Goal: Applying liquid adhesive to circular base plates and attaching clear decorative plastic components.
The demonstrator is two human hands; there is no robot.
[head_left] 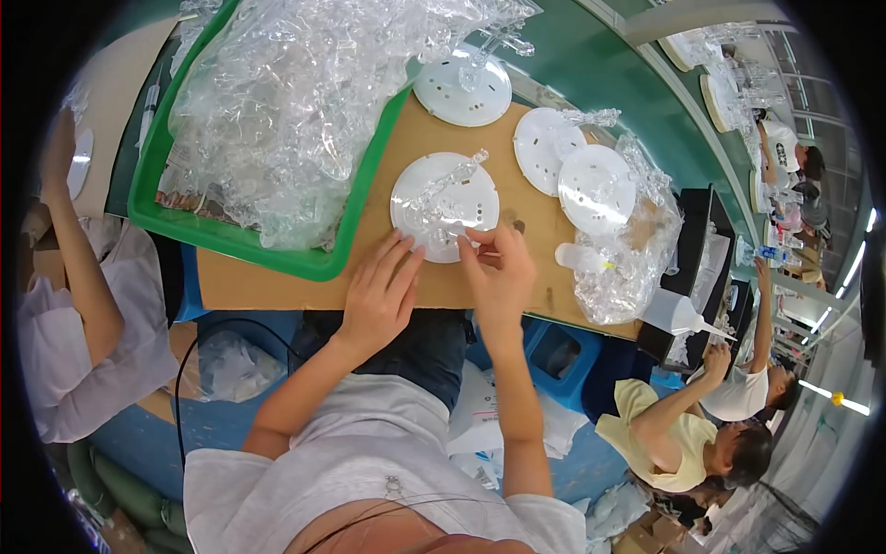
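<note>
A round white disc (445, 185) with small holes lies on the brown cardboard before me, and a clear, branched plastic piece (452, 177) rests across it. My left hand (380, 291) is at the disc's lower left edge, fingers stretched out and fingertips on or close to the rim. At the lower right edge, the thumb and forefinger of my right hand (501, 275) are pinched together over the disc. Whatever sits between them is too small to make out.
A green tray (343, 247) heaped with clear plastic parts and bags (268, 120) stands at the left. More white discs (597, 189) lie behind and to the right, near a small bottle (580, 258), crumpled clear film (620, 291) and a nozzle bottle (671, 312). Other people sit on both sides.
</note>
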